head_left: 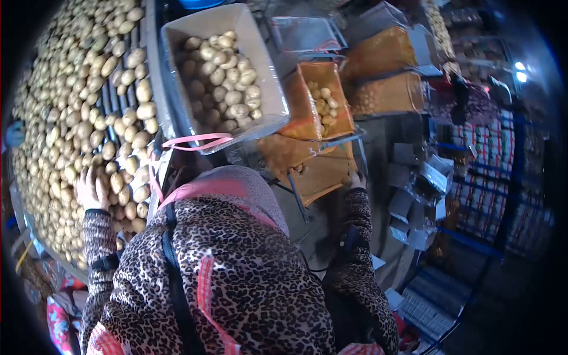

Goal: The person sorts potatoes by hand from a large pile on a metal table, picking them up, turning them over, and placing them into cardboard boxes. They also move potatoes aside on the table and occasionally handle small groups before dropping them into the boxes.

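My left hand (pixel 92 188) lies on a broad layer of potatoes (pixel 80 127), its fingers stretched out and touching them. My right hand (pixel 355 179) reaches out to the side, close to the edge of an orange open-topped sack (pixel 319 183) hung on a metal stand (pixel 299 198). The fingers of that hand are small and dark, so whether they grip the edge does not show. Between my hands, a plastic-lined carton (pixel 260 65) holds many potatoes. Beyond the sack, another orange sack (pixel 302 112) has some potatoes inside.
Dark rollers (pixel 112 97) show between the potatoes. A pink band (pixel 198 142) lies over the carton's near edge. Larger orange sacks (pixel 378 56) stand further off. Grey boxes (pixel 417 195) are stacked at right, near another person (pixel 461 103). A gloved hand (pixel 15 135) appears at far left.
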`<state>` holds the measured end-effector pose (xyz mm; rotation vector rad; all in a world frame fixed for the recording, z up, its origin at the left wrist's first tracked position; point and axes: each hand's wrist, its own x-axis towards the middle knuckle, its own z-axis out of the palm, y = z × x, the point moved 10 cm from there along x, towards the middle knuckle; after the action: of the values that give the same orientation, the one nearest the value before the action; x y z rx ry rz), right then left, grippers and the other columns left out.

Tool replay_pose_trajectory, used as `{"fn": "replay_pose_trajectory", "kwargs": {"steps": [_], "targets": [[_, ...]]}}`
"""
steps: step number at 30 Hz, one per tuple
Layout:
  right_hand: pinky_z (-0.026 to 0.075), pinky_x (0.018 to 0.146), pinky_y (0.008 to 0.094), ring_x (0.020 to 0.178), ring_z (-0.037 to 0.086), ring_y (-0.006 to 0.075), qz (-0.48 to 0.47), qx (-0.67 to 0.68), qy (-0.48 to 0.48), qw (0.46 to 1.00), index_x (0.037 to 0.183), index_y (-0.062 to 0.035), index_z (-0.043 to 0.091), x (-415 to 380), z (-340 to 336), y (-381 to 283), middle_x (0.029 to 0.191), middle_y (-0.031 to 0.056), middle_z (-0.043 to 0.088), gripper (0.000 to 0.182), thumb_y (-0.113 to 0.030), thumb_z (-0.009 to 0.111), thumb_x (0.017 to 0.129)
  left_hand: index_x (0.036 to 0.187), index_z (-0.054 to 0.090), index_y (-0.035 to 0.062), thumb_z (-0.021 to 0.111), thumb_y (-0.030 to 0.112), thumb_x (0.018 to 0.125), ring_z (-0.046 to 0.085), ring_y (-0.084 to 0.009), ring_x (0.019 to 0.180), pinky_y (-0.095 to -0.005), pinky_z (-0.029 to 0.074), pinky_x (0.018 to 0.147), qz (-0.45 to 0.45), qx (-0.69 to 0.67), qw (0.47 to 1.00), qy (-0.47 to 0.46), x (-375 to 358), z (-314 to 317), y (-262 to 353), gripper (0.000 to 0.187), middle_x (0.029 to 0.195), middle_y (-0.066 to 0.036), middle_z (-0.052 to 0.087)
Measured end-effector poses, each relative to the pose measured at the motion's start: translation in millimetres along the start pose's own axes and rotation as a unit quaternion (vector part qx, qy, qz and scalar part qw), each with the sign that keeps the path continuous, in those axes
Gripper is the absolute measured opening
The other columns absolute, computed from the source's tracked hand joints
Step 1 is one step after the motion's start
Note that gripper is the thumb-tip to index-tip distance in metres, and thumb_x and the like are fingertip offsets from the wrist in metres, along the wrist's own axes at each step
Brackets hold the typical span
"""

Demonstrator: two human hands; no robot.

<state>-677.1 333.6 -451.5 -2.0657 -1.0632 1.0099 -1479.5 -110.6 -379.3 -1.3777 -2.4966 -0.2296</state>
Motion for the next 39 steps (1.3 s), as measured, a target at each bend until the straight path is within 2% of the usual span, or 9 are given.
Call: {"fn": "replay_pose_trajectory", "kwargs": {"steps": [4, 5, 6, 11, 16, 18, 22, 33, 39], "targets": [[0.051, 0.088, 0.0357, 0.099, 0.062, 0.0237, -0.133, -0.144, -0.101, 0.975, 0.123, 0.0021, 0.058, 11.9, 48.6, -84.1, 0.112, 0.0149, 0.065, 0.049, -0.024, 0.071, 0.084, 0.108, 0.067, 0.0106, 0.062, 0.032, 0.08, 0.062, -0.0336, 0.092, -0.0468, 0.05, 0.077, -0.06, -0.068, 0.978, -0.19, 53.1, -45.6, 68.1, 0.035, 0.099, -0.014, 0.066], [0.05, 0.091, 0.036, 0.102, 0.061, 0.0229, -0.137, -0.136, -0.092, 0.977, 0.121, 0.0021, 0.059, 14.0, 71.8, -93.7, 0.114, 0.0154, 0.065, 0.044, -0.024, 0.07, 0.088, 0.112, 0.066, 0.0095, 0.057, 0.027, 0.085, 0.062, -0.0333, 0.099, -0.046, 0.049, 0.083, -0.266, -0.155, 0.94, -0.148, 11.1, -4.1, 5.0, 0.033, 0.106, -0.015, 0.066], [0.049, 0.094, 0.0363, 0.106, 0.06, 0.0235, -0.206, -0.112, -0.135, 0.963, 0.122, 0.003, 0.059, 9.3, 107.0, -112.8, 0.117, 0.0154, 0.064, 0.042, -0.024, 0.067, 0.09, 0.132, 0.053, 0.0052, 0.051, 0.019, 0.09, 0.053, -0.037, 0.118, -0.0439, 0.041, 0.103, -0.301, -0.119, 0.946, -0.026, -30.4, 11.1, -27.6, 0.044, 0.127, -0.02, 0.057], [0.045, 0.099, 0.0368, 0.11, 0.059, 0.0235, -0.363, -0.037, -0.358, 0.86, 0.121, 0.0045, 0.059, -134.1, 292.2, -245.5, 0.118, 0.0142, 0.064, 0.035, -0.017, 0.058, 0.094, 0.137, 0.046, 0.0028, 0.044, 0.011, 0.094, 0.044, -0.0394, 0.128, -0.0463, 0.031, 0.112, -0.403, -0.196, 0.88, 0.156, -105.3, -38.1, -24.4, 0.044, 0.136, -0.024, 0.049], [0.047, 0.099, 0.0339, 0.11, 0.061, 0.0229, -0.416, -0.097, -0.611, 0.667, 0.126, 0.0031, 0.057, -346.0, 460.4, -272.2, 0.122, 0.0158, 0.062, 0.037, -0.015, 0.061, 0.093, 0.134, 0.049, 0.0043, 0.064, 0.029, 0.078, 0.046, -0.0365, 0.128, -0.0468, 0.034, 0.109, -0.278, -0.157, 0.933, -0.165, -64.3, -48.6, 53.3, 0.063, 0.134, -0.021, 0.051], [0.05, 0.095, 0.0378, 0.106, 0.064, 0.0318, -0.595, -0.182, -0.589, 0.515, 0.124, 0.0017, 0.058, -464.1, 477.5, -286.4, 0.114, 0.0206, 0.064, 0.038, -0.014, 0.061, 0.089, 0.132, 0.051, 0.0063, 0.067, 0.035, 0.074, 0.045, -0.0368, 0.128, -0.0526, 0.03, 0.11, -0.131, -0.102, 0.984, -0.06, -77.7, -35.9, 82.8, 0.066, 0.135, -0.02, 0.052], [0.048, 0.097, 0.0427, 0.111, 0.06, 0.0367, -0.676, -0.24, -0.616, 0.324, 0.124, -0.0033, 0.057, -539.4, 514.9, -252.6, 0.118, 0.0215, 0.061, 0.04, -0.017, 0.064, 0.087, 0.135, 0.051, 0.015, 0.066, 0.041, 0.074, 0.04, -0.0331, 0.135, -0.0577, 0.026, 0.111, -0.251, -0.027, 0.962, -0.107, -117.3, -10.3, 65.3, 0.068, 0.142, -0.012, 0.048], [0.047, 0.097, 0.0473, 0.112, 0.057, 0.0352, -0.786, -0.343, -0.513, 0.042, 0.143, -0.0112, 0.04, -633.4, 525.9, -106.4, 0.124, 0.0204, 0.055, 0.072, -0.028, 0.067, 0.078, 0.121, 0.058, 0.0084, 0.067, 0.019, 0.073, 0.051, -0.0326, 0.119, -0.0499, 0.037, 0.102, -0.362, -0.074, 0.929, 0.008, -187.1, -68.7, 83.9, 0.05, 0.123, -0.015, 0.056], [0.046, 0.099, 0.0493, 0.115, 0.054, 0.0399, -0.76, -0.316, -0.555, 0.126, 0.128, -0.0097, 0.056, -597.9, 555.6, -148.0, 0.128, 0.0208, 0.053, 0.049, -0.018, 0.063, 0.081, 0.096, 0.069, 0.0104, 0.066, 0.019, 0.077, 0.062, -0.0298, 0.086, -0.0451, 0.049, 0.078, -0.523, 0.056, 0.839, 0.14, -236.7, -97.9, 37.5, 0.021, 0.092, -0.009, 0.065]]}}
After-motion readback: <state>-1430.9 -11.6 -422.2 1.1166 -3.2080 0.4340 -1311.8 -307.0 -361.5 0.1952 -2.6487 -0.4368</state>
